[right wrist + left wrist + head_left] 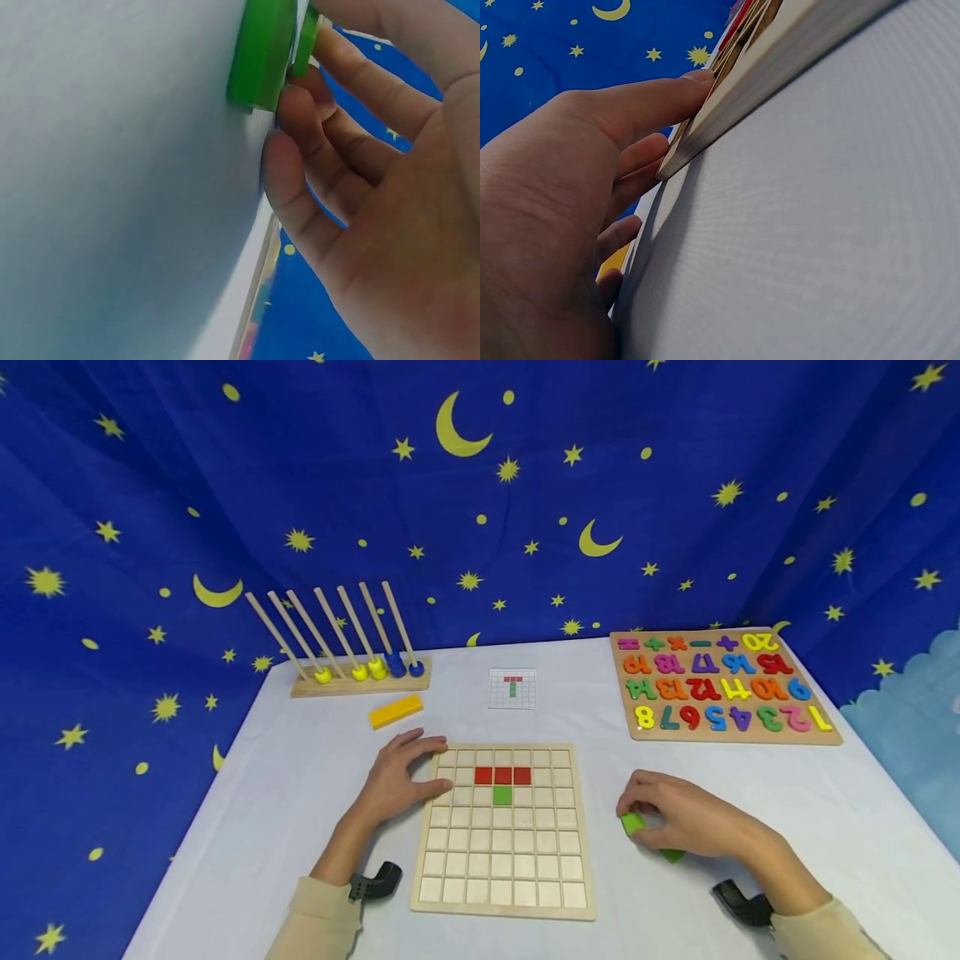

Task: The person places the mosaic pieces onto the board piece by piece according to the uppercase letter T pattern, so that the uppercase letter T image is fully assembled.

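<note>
Clearly, left hand (393, 783): fingers apart at the left edge of the board (501, 842), thumb over its rim, the others by the far corner; a light touch, probably to stop it sliding.
Right hand (678, 814): thumb and fingertips clamped on a green tile (306, 43), a pinch that seems to suit so thin a piece.
Green tile: between the right fingers, right of the board; whether it touches the worktop (262, 827), I cannot tell.
Green block (262, 56): just beside the right fingers, under the hand, perhaps there for easy reach.
Board: right of the left fingers, well apart from the right ones; flat between the hands, likely to serve both.
Red tiles (503, 775): three in a row, to the right of the left fingers.
Seated tile (502, 796): green, in the cell below the middle red.
Card (513, 689): beyond the left fingers and to their right, uncovered, presumably so its red-and-green T can be seen.
Yellow bar (396, 711): near, just beyond the left fingers.
Abacus (360, 688): farther beyond them, seemingly out of the way.
Number board (731, 737): beyond the right fingers, likewise apparently aside.
</note>
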The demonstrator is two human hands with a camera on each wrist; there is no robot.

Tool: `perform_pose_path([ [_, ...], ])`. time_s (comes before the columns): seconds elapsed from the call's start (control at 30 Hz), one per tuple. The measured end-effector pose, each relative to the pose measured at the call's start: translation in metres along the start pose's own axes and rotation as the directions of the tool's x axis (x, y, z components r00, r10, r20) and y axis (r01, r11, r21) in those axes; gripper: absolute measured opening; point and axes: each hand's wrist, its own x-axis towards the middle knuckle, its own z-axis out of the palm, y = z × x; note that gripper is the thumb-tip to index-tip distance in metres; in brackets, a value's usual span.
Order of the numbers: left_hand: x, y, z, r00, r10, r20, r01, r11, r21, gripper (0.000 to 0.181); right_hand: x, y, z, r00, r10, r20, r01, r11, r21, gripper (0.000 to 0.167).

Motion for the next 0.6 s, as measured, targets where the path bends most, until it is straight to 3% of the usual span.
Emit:
perform_pose_path([
  [0.3, -0.0011, 0.0013, -0.0013, 1.000, 0.001, 0.000, -0.001, 1.000, -0.002, 0.060, 0.0015, 0.0020, -0.0010, 0.998, -0.058, -0.003, 0.058, 0.998, 0.029, 0.033],
  [0.6, -0.0017, 0.0040, -0.0028, 1.000, -0.009, -0.008, 0.009, 1.000, -0.002, 0.060, 0.0089, -0.0018, -0.0033, 0.999, -0.020, 0.034, 0.021, 0.999, -0.029, 0.037],
])
